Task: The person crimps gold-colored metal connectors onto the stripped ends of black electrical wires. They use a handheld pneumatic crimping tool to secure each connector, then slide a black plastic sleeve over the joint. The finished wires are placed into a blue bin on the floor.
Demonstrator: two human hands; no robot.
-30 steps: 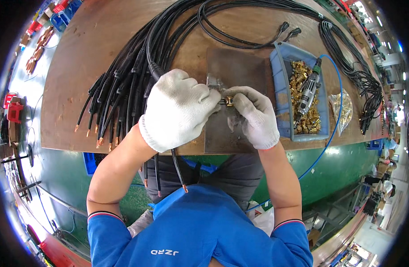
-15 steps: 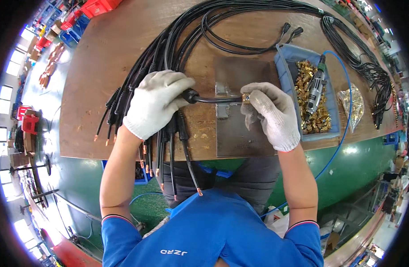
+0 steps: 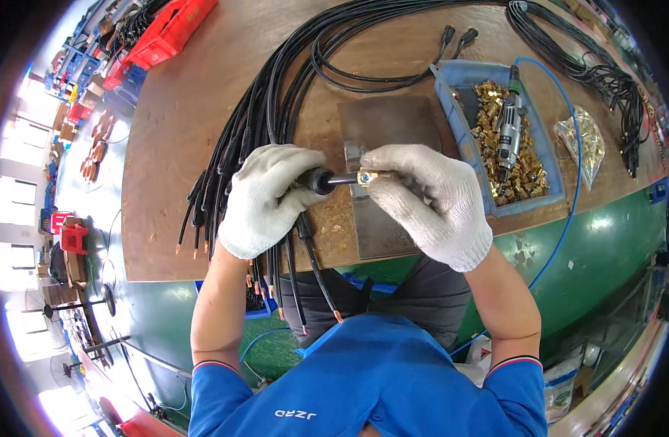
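My left hand (image 3: 265, 197), in a white knit glove, is closed round a black rubber sleeve (image 3: 320, 181) on a black cable. A short length of the cable (image 3: 342, 179) sticks out of the sleeve to the right. At its end sits a small brass terminal (image 3: 364, 178) with a screw in its side. My gloved right hand (image 3: 436, 200) pinches this terminal between thumb and fingers. Below and behind my left hand hang several more sleeved cables (image 3: 320, 280), their bare copper ends over the table's front edge.
A blue bin (image 3: 555, 171) of brass terminals (image 3: 527, 182) stands at the right, with a grey air screwdriver (image 3: 509, 131) lying on them. From it runs a blue hose (image 3: 572, 146) beside a clear bag (image 3: 582, 146). A dark metal plate (image 3: 392, 127) lies on the brown table (image 3: 203, 95).
My right hand has come left, closer to my left hand, with the terminal. Less cable shows between sleeve and terminal. The whole view has shifted a little.
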